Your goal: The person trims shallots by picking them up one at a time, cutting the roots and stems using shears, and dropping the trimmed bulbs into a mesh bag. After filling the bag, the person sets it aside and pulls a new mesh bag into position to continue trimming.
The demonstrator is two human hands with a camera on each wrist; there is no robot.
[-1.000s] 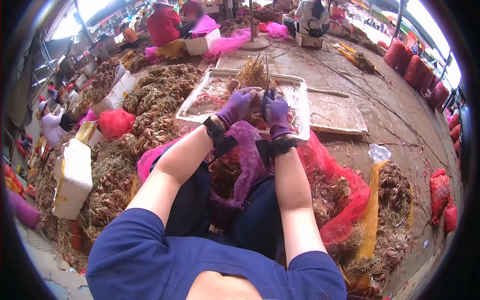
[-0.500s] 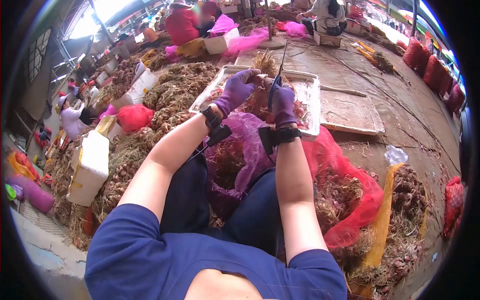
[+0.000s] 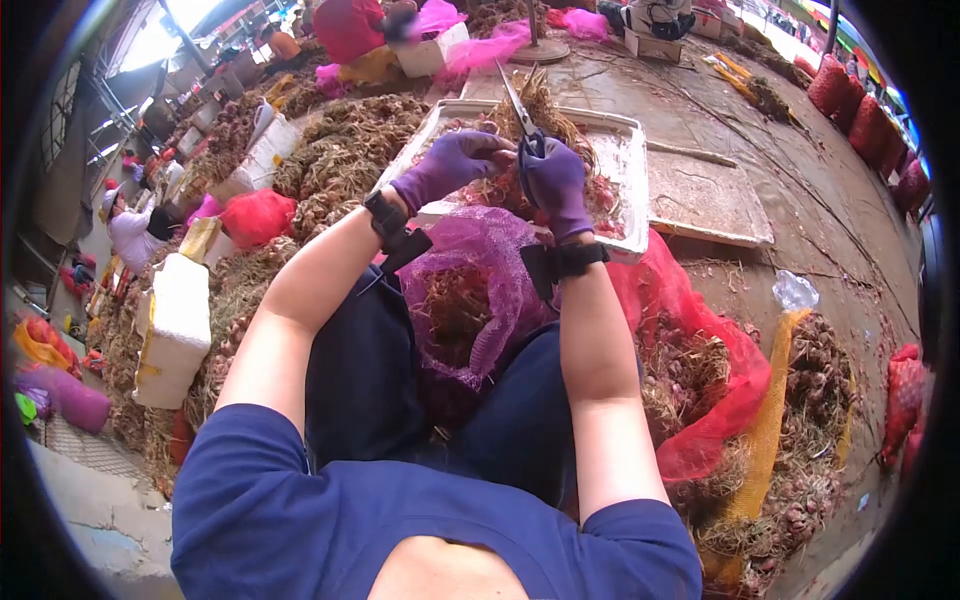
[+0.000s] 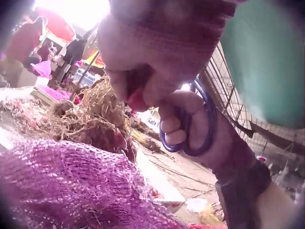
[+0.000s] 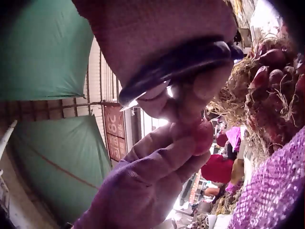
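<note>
My gloved left hand (image 3: 450,168) pinches a small red shallot (image 5: 203,137) between thumb and fingertips, over a white foam tray (image 3: 640,185). My gloved right hand (image 3: 557,182) grips scissors (image 3: 514,98) with dark blue handles, fingers through the loops (image 4: 208,126). The blades point up and away from me, leaning left. In the head view both hands' fingertips nearly meet. Behind them, a clump of dry shallots (image 4: 102,121) with straw-like stalks rises from the tray. A purple mesh bag (image 3: 490,235) holding more shallots lies between my knees, just below the hands.
Heaped dried shallots (image 3: 350,150) spread along the left, beside a white foam box (image 3: 178,330). Red netting (image 3: 715,340) and a yellow-edged sack (image 3: 775,400) of shallots lie at right. A flat foam lid (image 3: 710,195) adjoins the tray. Other people sit farther back.
The scissor blades have swung from upright, through a right lean, to leaning left. My left hand has shifted a little leftward. The head view has turned slightly.
</note>
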